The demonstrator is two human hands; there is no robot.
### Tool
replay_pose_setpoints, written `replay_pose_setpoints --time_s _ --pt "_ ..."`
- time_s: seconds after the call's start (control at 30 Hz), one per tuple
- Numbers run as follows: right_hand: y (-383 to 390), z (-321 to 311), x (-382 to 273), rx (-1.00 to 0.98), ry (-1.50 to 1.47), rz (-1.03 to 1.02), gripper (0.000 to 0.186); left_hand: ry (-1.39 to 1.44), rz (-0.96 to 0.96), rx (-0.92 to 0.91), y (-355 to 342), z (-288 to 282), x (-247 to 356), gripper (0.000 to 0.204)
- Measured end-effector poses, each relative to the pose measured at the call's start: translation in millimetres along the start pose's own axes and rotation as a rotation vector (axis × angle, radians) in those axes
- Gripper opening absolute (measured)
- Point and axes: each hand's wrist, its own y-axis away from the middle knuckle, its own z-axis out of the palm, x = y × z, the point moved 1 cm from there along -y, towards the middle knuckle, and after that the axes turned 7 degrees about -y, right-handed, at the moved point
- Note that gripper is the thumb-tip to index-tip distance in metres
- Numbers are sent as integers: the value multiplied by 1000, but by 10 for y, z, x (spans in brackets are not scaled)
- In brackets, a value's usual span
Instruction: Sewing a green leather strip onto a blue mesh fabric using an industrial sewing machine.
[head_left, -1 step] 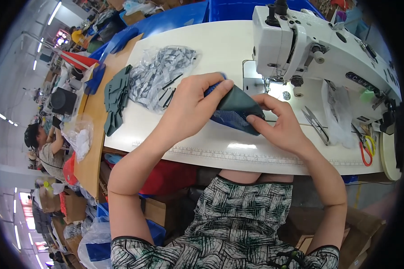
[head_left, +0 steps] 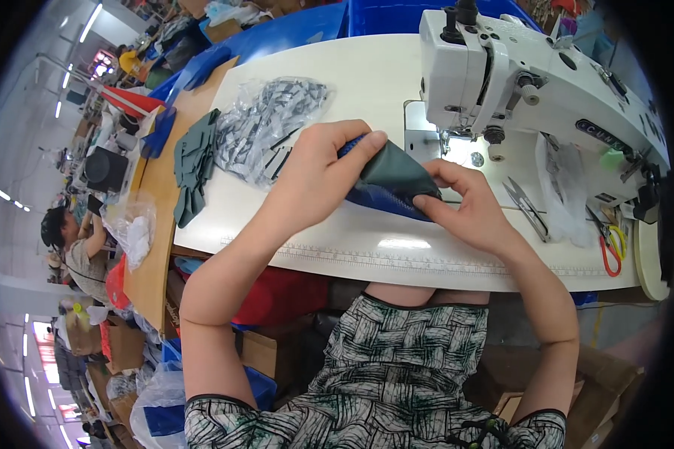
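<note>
A folded piece of dark green and blue fabric [head_left: 393,183] lies on the white sewing table [head_left: 367,82], just in front of the white sewing machine [head_left: 517,75]. My left hand [head_left: 318,176] grips its left edge, thumb on top. My right hand [head_left: 468,206] pinches its right side, fingers pressed on the cloth. Both hands hold the piece near the needle area.
A clear bag of small grey parts [head_left: 266,127] and a stack of dark green fabric pieces [head_left: 193,165] lie at the table's left. Scissors [head_left: 528,206] and red-handled snips [head_left: 612,243] sit at the right. Another person [head_left: 79,239] works at far left among boxes.
</note>
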Motion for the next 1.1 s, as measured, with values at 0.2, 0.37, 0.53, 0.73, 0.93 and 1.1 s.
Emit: replay_pose_setpoints --time_s 0.2,0.37,0.53,0.73,0.93,1.1 --pt "48 -50 -25 -143 -97 49 37 182 -58 -72 -12 86 -1 37" --pt "105 2 -61 -44 58 -30 43 128 -4 21 -2 173 15 34" --pt "38 -104 5 -66 -253 252 38 -16 143 30 45 188 148 32" --pt "76 -42 86 -60 -139 6 31 -590 561 -79 65 240 282 86" --pt "32 -135 49 -47 -134 236 29 -444 442 -231 40 150 312 59" --pt "110 -160 -23 -29 -239 120 55 -152 211 119 21 228 334 49"
